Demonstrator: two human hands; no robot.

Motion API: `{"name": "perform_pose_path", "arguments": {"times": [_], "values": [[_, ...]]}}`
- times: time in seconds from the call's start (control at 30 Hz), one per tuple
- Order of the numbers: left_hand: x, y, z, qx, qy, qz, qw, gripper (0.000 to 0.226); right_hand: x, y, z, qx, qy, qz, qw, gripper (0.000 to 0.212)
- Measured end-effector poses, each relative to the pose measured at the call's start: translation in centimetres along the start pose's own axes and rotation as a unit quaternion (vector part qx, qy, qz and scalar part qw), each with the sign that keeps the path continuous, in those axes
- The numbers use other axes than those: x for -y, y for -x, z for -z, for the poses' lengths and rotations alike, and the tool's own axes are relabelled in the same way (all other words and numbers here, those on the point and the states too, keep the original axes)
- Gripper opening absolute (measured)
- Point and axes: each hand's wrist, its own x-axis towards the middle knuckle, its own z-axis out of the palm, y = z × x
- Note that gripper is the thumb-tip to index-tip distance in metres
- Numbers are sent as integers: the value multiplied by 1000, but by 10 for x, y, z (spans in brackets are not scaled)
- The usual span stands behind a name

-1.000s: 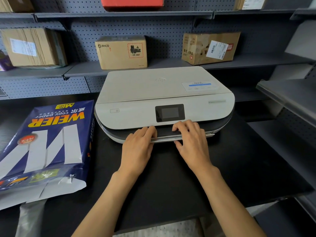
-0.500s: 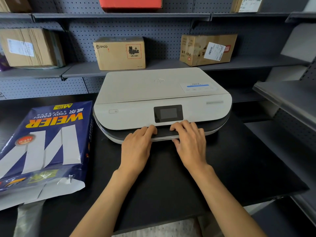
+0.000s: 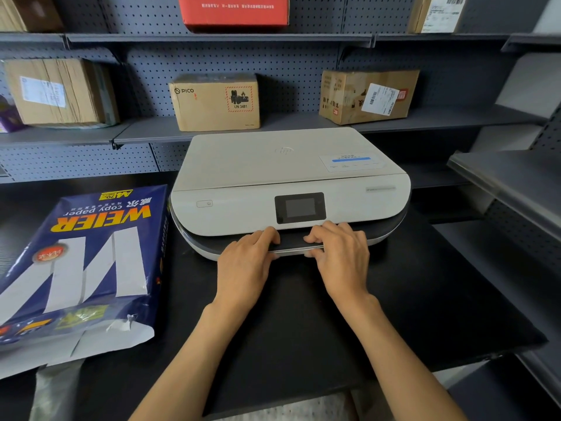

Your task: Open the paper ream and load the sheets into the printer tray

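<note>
A white flatbed printer point(image 3: 288, 165) with a small dark screen sits on the black table point(image 3: 425, 299). Its paper tray point(image 3: 293, 247) shows as a thin dark lip at the front bottom, nearly flush with the body. My left hand point(image 3: 246, 265) and my right hand point(image 3: 341, 258) both hold that lip, fingers on top and thumbs under it. The blue WEIER paper ream point(image 3: 82, 262) lies flat to the left of the printer, untouched, with its near end torn open and white wrapper flaps hanging. No loose sheets are visible.
Grey pegboard shelves behind the printer carry cardboard boxes point(image 3: 215, 101) and a red box point(image 3: 233, 9). More grey shelving point(image 3: 510, 183) juts in at the right. The table's front edge runs just below my forearms.
Both hands stay on the tray lip and have shifted slightly toward the printer. The pale strip of tray seen right of my right hand a second ago no longer shows.
</note>
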Motion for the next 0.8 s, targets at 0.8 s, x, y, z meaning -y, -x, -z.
{"name": "perform_pose_path", "arguments": {"times": [0.8], "values": [[-17,-60,183,-25,146,-71,986,10,129,-68,206,-14,-320,98,942,14]]}}
